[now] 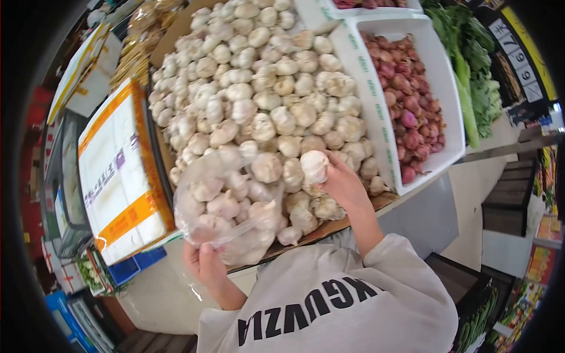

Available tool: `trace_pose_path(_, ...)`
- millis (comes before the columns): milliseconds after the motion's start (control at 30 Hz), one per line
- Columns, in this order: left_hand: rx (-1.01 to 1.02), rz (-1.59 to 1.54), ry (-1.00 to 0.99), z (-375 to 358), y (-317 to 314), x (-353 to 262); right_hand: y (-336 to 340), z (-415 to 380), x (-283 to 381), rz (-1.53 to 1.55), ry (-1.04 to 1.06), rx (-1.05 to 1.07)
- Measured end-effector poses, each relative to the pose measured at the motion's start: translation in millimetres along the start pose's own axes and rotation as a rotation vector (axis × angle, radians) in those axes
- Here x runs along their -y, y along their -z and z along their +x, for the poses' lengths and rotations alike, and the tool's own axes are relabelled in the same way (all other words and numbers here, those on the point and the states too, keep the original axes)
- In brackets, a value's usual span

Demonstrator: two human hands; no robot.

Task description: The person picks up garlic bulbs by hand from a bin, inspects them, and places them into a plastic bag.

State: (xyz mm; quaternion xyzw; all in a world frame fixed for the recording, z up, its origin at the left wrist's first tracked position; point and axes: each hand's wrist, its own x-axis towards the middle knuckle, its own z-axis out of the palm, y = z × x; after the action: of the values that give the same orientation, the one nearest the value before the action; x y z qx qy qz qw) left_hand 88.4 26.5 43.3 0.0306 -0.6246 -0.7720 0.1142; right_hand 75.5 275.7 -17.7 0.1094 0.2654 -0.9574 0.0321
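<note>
A garlic bulb is in my right hand, gripped between the fingers and thumb above the front of the garlic pile. My left hand pinches the edge of a clear plastic bag. Several garlic bulbs show through the bag, which rests on the front left of the pile. The bulb in my right hand is to the right of the bag and apart from it. Part of the bag's opening is hard to make out.
Right of the garlic stands a white foam box of small red onions. Leafy greens lie beyond it. To the left is a white foam box with orange tape. A price sign is at the upper right.
</note>
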Motion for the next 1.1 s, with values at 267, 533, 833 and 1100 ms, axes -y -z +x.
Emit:
trace_pose_path(267, 0.117, -0.041, -0.006, 2.7, -0.9, -1.0, -45.8, 10.9, -34.6, -0.691, 0.095, 0.182)
trace_pose_path(533, -0.013, 0.027, 0.02, -2.5, -14.4, -3.7, -64.9, 8.5, -37.3, -1.297, 0.347, 0.308)
trace_pose_path(833, 0.217, -0.019, -0.096, -6.5, -17.7, -7.1, -50.4, 7.3, -37.3, -1.34, 0.471, 0.316)
trace_pose_path(1100, 0.222, 0.101, -0.061, -29.7, -23.4, -7.9, -29.1, -6.4, -37.4, -1.257, 0.53, 0.276)
